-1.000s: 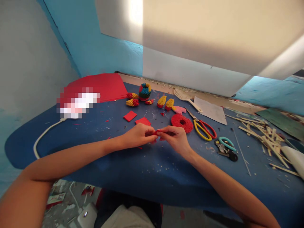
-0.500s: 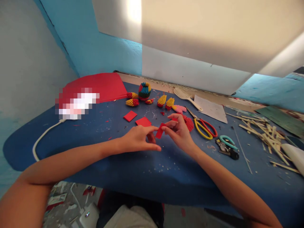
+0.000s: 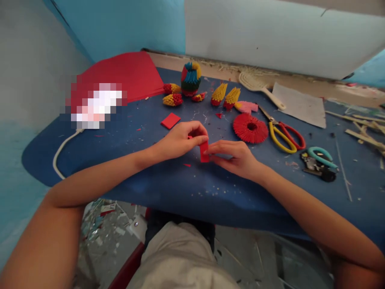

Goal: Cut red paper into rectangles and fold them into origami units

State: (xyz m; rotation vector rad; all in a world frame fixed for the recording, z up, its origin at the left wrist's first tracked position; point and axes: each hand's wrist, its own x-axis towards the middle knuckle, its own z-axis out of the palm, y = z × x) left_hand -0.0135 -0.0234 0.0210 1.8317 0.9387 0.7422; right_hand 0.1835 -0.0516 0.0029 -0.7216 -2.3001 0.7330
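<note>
A small folded strip of red paper (image 3: 205,152) is upright between my two hands above the blue table. My left hand (image 3: 187,139) pinches its upper end between thumb and curled fingers. From the other side, the fingertips of my right hand (image 3: 236,156) close on its lower right edge. Just behind my left hand lies a flat red paper piece (image 3: 170,120). A small red scrap (image 3: 187,165) is on the table below the left wrist. Beyond my right hand rests a red ring of folded paper pieces (image 3: 250,128).
Scissors (image 3: 282,131) and teal-handled pliers (image 3: 321,157) lie to the right. Behind stand a multicoloured folded-paper vase (image 3: 191,82) and yellow-red paper cones (image 3: 219,94). A brush (image 3: 260,87), white sheet (image 3: 300,105), thin wooden strips (image 3: 365,130) and large red paper (image 3: 129,74) lie farther out.
The view has tilted down. My left hand has gone from spread fingers beside the strip to pinching its top. My right hand has shifted its hold to the lower right edge.
</note>
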